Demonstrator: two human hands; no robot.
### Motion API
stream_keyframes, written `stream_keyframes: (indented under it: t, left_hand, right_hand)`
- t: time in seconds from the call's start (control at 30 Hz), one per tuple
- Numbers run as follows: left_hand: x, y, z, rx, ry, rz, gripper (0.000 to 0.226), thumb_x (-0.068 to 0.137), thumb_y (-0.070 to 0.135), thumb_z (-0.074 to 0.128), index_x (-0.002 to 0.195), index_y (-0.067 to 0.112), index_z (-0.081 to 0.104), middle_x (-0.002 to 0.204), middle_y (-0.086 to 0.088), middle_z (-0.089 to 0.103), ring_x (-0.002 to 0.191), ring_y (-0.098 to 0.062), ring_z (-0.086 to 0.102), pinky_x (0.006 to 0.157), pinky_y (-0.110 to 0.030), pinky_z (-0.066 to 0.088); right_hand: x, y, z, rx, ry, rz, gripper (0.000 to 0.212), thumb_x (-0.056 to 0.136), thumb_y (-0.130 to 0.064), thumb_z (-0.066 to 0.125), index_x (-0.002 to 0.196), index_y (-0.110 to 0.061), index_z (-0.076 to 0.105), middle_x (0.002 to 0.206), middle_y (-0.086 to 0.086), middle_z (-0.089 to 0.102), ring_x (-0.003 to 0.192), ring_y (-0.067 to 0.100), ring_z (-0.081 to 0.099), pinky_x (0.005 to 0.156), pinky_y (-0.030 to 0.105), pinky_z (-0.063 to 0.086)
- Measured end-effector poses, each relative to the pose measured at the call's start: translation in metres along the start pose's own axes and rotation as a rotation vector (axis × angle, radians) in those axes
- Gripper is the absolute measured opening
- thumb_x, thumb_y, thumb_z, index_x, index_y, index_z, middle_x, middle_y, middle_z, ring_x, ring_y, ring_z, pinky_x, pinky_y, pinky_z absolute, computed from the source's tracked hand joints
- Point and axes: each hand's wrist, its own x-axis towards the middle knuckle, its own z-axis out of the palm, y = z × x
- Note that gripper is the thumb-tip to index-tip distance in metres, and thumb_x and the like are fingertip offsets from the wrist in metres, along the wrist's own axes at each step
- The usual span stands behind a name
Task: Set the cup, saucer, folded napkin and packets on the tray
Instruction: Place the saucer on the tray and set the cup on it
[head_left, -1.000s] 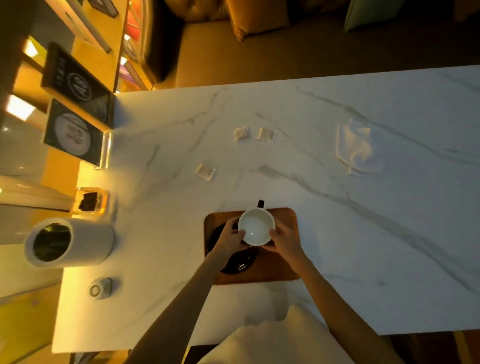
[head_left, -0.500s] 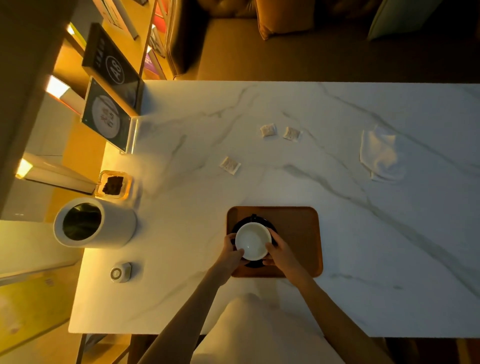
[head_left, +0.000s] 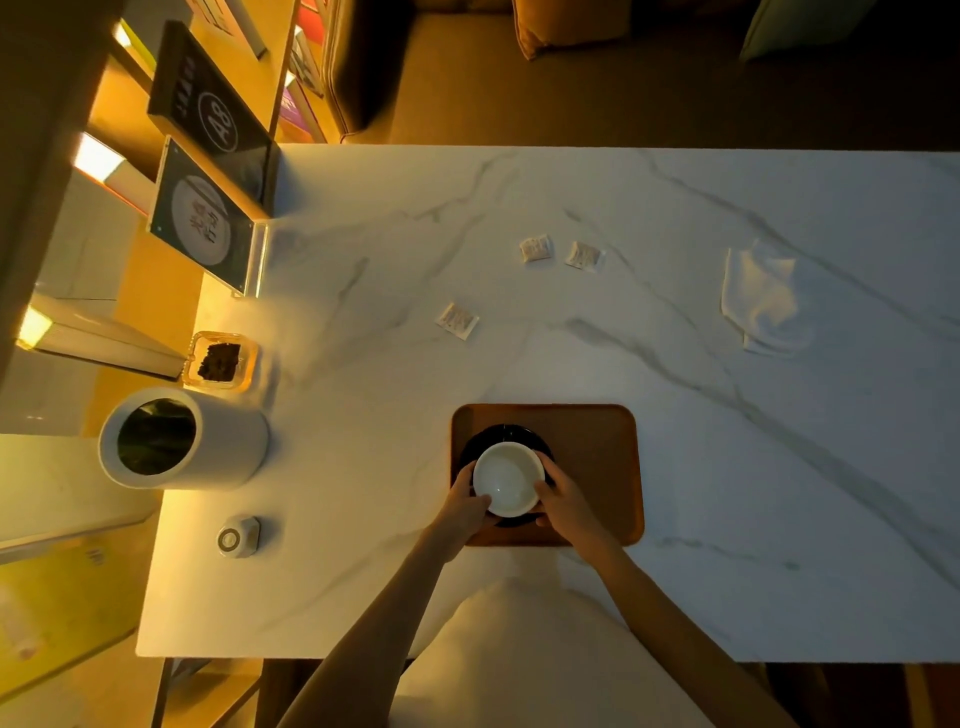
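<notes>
A white cup (head_left: 506, 477) stands on a black saucer (head_left: 506, 435) at the left end of the brown wooden tray (head_left: 592, 457). My left hand (head_left: 465, 506) grips the cup's left side and my right hand (head_left: 563, 501) grips its right side. Three small paper packets lie on the marble table beyond the tray: one (head_left: 457, 320) to the left, two more (head_left: 535, 249) (head_left: 585, 255) farther back. A crumpled white napkin (head_left: 763, 301) lies at the far right of the table.
At the table's left edge stand a white cylinder container (head_left: 182, 439), a small glass dish with dark contents (head_left: 221, 360), a small round white device (head_left: 238, 537) and upright sign cards (head_left: 202, 218). A sofa sits beyond the table's far edge.
The cup has come down from the tray's back edge onto the saucer, both hands still on it. The camera view shifted, so everything sits more to the right.
</notes>
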Motion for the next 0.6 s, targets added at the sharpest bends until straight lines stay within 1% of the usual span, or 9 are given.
stream_keyframes:
  t: [0.17,0.27,0.33,0.37,0.43,0.47,0.53,0.6]
  left_hand:
    - [0.002,-0.004,0.002,0.062,0.013,0.039,0.064,0.091,-0.001,0.055,0.145,0.021,0.028,0.139,-0.01,0.037,0.128,-0.03,0.041,0.095,-0.045,0.055]
    - [0.002,-0.007,0.002,0.075,0.006,0.073,0.062,0.092,0.002,0.055,0.145,0.021,0.028,0.139,-0.01,0.038,0.128,-0.029,0.042,0.094,-0.043,0.055]
    - [0.002,-0.008,0.004,0.119,0.01,0.103,0.061,0.093,0.005,0.055,0.145,0.021,0.029,0.139,-0.01,0.04,0.127,-0.028,0.043,0.093,-0.039,0.055]
    - [0.001,-0.007,0.005,0.165,0.032,0.124,0.06,0.093,0.007,0.056,0.145,0.021,0.029,0.139,-0.01,0.041,0.126,-0.027,0.044,0.093,-0.038,0.055]
    - [0.001,-0.009,0.006,0.325,0.115,0.219,0.062,0.092,0.012,0.061,0.145,0.018,0.03,0.139,-0.009,0.044,0.128,-0.027,0.045,0.101,-0.042,0.051]
    - [0.001,-0.012,0.006,0.413,0.138,0.274,0.067,0.09,0.015,0.064,0.147,0.017,0.028,0.141,-0.009,0.044,0.13,-0.027,0.043,0.105,-0.045,0.047]
    - [0.0,-0.019,0.003,0.54,0.155,0.334,0.084,0.086,0.022,0.071,0.151,0.018,0.019,0.149,-0.009,0.037,0.136,-0.027,0.035,0.113,-0.049,0.037]
    - [0.001,-0.024,-0.001,0.648,0.192,0.397,0.096,0.083,0.032,0.074,0.154,0.019,0.011,0.156,-0.007,0.028,0.142,-0.027,0.026,0.117,-0.05,0.029]
  right_hand:
    - [0.0,0.003,0.001,0.011,0.017,0.014,0.046,0.101,-0.02,0.041,0.146,-0.028,0.032,0.136,0.007,0.047,0.113,0.021,0.05,0.078,0.029,0.054]
    - [0.0,0.004,0.0,0.022,0.016,0.012,0.048,0.101,-0.022,0.042,0.148,-0.028,0.031,0.14,0.008,0.045,0.114,0.02,0.049,0.085,0.036,0.055]
    - [-0.002,0.005,0.0,0.014,0.017,-0.002,0.052,0.1,-0.026,0.045,0.149,-0.026,0.028,0.143,0.009,0.043,0.118,0.022,0.05,0.09,0.041,0.055]
    - [-0.003,0.007,-0.001,-0.006,0.022,-0.016,0.057,0.099,-0.029,0.05,0.15,-0.024,0.025,0.145,0.009,0.042,0.121,0.023,0.05,0.094,0.042,0.053]
    - [-0.007,0.012,-0.002,-0.101,0.019,-0.067,0.075,0.09,-0.033,0.063,0.151,-0.019,0.021,0.148,0.008,0.041,0.129,0.022,0.047,0.102,0.038,0.048]
    - [-0.009,0.013,-0.001,-0.169,0.011,-0.11,0.084,0.086,-0.032,0.069,0.151,-0.018,0.019,0.15,0.007,0.039,0.133,0.02,0.043,0.106,0.036,0.044]
    - [-0.01,0.018,0.0,-0.328,0.023,-0.208,0.095,0.08,-0.033,0.075,0.152,-0.015,0.015,0.154,0.005,0.032,0.141,0.019,0.033,0.113,0.036,0.035]
    - [-0.009,0.018,0.002,-0.449,0.099,-0.284,0.105,0.076,-0.036,0.079,0.153,-0.016,0.01,0.157,0.004,0.026,0.143,0.019,0.026,0.116,0.036,0.029]
